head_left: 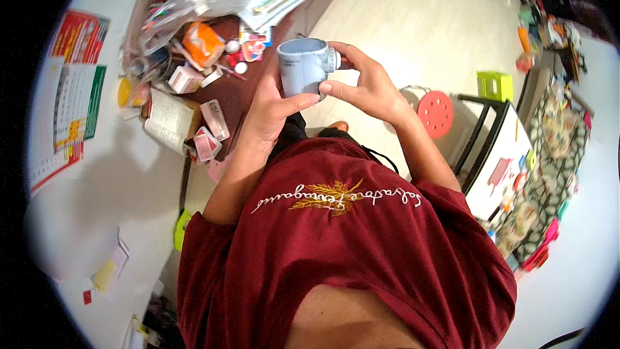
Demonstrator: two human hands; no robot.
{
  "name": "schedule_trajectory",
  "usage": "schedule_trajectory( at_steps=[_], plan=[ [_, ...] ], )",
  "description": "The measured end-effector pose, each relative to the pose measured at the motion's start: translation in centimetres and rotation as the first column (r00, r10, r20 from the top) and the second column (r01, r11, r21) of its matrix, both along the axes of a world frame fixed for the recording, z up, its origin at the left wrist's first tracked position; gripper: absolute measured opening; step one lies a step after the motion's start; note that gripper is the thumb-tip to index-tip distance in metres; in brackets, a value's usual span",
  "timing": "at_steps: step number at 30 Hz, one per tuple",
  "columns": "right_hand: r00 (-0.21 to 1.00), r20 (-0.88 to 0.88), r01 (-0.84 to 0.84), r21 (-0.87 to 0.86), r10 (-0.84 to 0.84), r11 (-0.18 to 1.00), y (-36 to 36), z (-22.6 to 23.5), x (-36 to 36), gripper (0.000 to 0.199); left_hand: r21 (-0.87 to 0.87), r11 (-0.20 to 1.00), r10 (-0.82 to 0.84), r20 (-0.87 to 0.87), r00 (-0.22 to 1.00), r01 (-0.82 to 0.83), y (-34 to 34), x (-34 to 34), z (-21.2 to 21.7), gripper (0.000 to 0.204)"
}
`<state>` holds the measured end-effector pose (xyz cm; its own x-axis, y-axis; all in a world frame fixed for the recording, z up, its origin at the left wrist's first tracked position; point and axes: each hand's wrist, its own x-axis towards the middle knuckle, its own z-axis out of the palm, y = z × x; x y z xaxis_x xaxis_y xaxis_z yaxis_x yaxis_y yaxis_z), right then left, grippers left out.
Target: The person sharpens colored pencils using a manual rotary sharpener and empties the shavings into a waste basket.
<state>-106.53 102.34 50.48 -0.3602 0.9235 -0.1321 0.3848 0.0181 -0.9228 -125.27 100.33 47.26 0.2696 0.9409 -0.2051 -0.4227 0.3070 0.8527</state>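
A blue-grey cup (302,68) with a wide open rim is upright in front of me, held between both hands. Its wall carries small dark markings, and a ribbed round part (333,59) juts from its right side. My left hand (274,102) is closed round the cup's left side, with the thumb lying across its lower front. My right hand (365,83) grips it at the right, fingers behind the ribbed part and thumb near the base. The far side of the cup and some fingertips are hidden.
On the left, a dark red table (223,94) bears an orange packet (203,45), a clear plastic bag (194,6), small boxes and papers. Rightward stand a round red stool (435,114), a white-topped table (504,161) and a lime-green stool (495,85).
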Motion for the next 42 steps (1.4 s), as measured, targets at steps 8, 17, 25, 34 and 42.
schedule_trajectory(
  at_steps=[8,17,25,34,42],
  plan=[
    [0.920,-0.178,0.325,-0.155,-0.350,0.933,-7.6,-0.5,12.7,0.053,0.014,0.958,-0.287,0.093,0.953,0.287,-3.6,12.5,-0.4,0.064],
    [0.538,-0.650,0.394,-0.368,-0.536,0.842,-13.6,2.0,21.4,0.049,-0.059,0.834,-0.462,0.469,0.753,0.548,-2.7,21.3,1.3,0.057],
    [0.281,-0.539,0.664,-0.488,-0.794,0.566,-17.2,0.9,22.3,0.039,0.009,0.737,-0.562,0.564,0.605,0.676,-0.4,24.5,1.1,0.062],
    [0.386,-0.394,0.905,0.338,-0.834,0.259,-15.0,3.7,17.8,0.019,0.204,0.634,-0.765,0.303,0.568,0.746,3.3,24.9,3.0,0.073],
    [0.449,-0.093,0.616,0.753,-0.889,0.232,-14.1,4.5,14.4,0.038,0.102,0.534,-0.775,0.456,0.438,0.839,1.4,25.5,2.1,0.065]
  ],
)
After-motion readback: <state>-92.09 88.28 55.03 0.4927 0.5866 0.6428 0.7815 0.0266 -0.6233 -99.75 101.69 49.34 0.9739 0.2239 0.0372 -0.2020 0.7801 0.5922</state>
